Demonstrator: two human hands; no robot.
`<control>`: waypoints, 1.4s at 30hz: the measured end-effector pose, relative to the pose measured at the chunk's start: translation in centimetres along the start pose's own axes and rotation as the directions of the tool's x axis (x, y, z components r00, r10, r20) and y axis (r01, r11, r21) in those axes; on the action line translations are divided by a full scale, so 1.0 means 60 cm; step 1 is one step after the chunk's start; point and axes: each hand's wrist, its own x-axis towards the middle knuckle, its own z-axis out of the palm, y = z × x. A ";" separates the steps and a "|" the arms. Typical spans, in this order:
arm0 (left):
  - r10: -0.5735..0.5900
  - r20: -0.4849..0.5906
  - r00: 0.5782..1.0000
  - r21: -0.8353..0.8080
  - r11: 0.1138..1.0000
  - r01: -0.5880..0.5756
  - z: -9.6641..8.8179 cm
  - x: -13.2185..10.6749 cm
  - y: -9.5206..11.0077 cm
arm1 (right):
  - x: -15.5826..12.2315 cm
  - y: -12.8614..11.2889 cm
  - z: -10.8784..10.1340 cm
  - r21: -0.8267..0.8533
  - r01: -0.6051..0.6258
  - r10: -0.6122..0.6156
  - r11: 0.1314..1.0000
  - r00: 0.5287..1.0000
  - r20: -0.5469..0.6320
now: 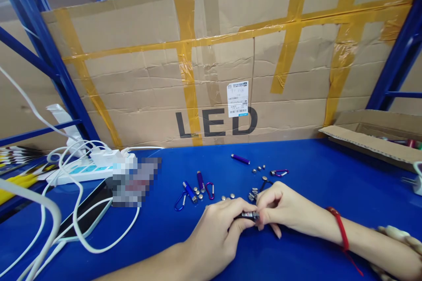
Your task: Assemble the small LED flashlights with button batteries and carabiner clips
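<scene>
Both my hands meet low at the middle of the blue table (329, 184). My left hand (214, 232) pinches a small dark keychain flashlight (249, 215) by its body. My right hand (283, 208), with a red cord at the wrist, has its fingertips closed on the flashlight's right end. Just beyond them lie several small silver button batteries (227, 196), two blue-purple flashlights (194, 186) with carabiner clips, a purple tube (240, 159) and another clip (279, 172).
A taped cardboard wall marked LED (214, 74) closes the back. A white power strip (82, 171) with chargers and white cables, plus a phone (89, 210), lie at left. An open cardboard box (376, 138) sits at right. Blue shelf posts stand on both sides.
</scene>
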 end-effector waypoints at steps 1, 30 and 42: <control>0.009 -0.005 1.000 0.002 1.000 -0.009 0.000 0.001 -0.001 | -0.001 -0.001 0.001 0.001 0.010 -0.010 1.000 1.000 0.025; 0.097 -0.071 0.993 0.102 0.991 -0.090 0.007 -0.003 -0.009 | -0.011 -0.005 0.006 -0.110 0.159 -0.134 0.981 0.969 0.206; 0.025 -0.079 0.997 -0.005 1.000 -0.025 0.008 0.002 -0.005 | -0.011 -0.007 0.010 -0.086 0.115 -0.100 0.990 0.981 0.168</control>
